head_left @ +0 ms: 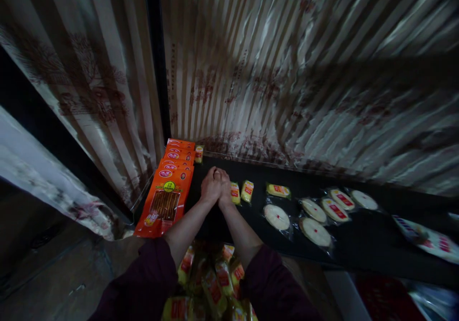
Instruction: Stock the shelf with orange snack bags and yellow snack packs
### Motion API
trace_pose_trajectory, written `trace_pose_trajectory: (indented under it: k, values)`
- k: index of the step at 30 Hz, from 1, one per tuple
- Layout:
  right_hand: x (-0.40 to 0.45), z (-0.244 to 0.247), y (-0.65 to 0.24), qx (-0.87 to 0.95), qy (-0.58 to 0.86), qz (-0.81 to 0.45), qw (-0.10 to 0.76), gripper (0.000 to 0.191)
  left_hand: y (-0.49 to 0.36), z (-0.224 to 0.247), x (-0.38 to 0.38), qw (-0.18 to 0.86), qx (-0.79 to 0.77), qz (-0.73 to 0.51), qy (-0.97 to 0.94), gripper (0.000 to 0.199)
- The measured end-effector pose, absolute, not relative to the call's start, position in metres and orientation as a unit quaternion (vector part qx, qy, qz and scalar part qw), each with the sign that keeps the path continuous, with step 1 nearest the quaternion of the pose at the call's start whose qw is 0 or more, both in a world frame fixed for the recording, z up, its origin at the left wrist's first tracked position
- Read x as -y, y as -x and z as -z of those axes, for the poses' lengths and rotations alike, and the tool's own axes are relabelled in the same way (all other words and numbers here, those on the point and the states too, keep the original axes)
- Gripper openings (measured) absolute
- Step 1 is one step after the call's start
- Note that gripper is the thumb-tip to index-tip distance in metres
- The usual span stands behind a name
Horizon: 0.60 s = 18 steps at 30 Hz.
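This looks like a small shop or stall, dimly lit. A dark counter [358, 244] carries packaged snacks laid out in rows: a stack of orange packets [168, 192] at nine o'clock, round wrapped cakes [315, 215] toward three o'clock, more yellow packets [211, 282] at six. Striped curtains [287, 72] hang behind, at twelve.

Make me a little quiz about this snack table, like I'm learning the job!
1. True or false: the left hand and right hand are far apart.
2. Which packets lie left of the hands? A) orange snack packets B) round white cakes C) bottles
3. Fill in: small yellow packets lie just ____ of the hands on the black table.

Key: 1 false, they touch each other. 2 A. 3 right.
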State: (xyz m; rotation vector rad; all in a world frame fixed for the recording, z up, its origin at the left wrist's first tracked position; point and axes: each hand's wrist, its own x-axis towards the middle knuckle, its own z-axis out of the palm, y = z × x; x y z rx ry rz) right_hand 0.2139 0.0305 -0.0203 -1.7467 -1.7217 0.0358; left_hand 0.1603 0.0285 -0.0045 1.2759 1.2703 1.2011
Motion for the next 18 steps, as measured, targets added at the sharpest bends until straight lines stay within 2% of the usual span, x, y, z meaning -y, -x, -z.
trace_pose_trajectory:
  k: [3, 7, 11, 18]
  values:
    - [0.007, 0.010, -0.232, 0.634, 0.682, -0.016, 0.364, 0.032, -0.159, 0.001, -0.002, 0.492, -0.520, -0.482, -0.505, 0.031]
    - [0.046, 0.007, -0.243, 0.618, 0.707, 0.014, 0.345, 0.033, -0.171, 0.005, 0.021, 0.545, -0.536, -0.478, -0.432, 0.027]
    - [0.068, 0.012, -0.250, 0.596, 0.735, 0.004, 0.323, 0.035, -0.184, 0.010, 0.041, 0.560, -0.524, -0.475, -0.432, 0.025]
    - [0.098, 0.015, -0.242, 0.594, 0.728, -0.025, 0.342, 0.036, -0.183, 0.014, 0.078, 0.570, -0.497, -0.492, -0.432, 0.026]
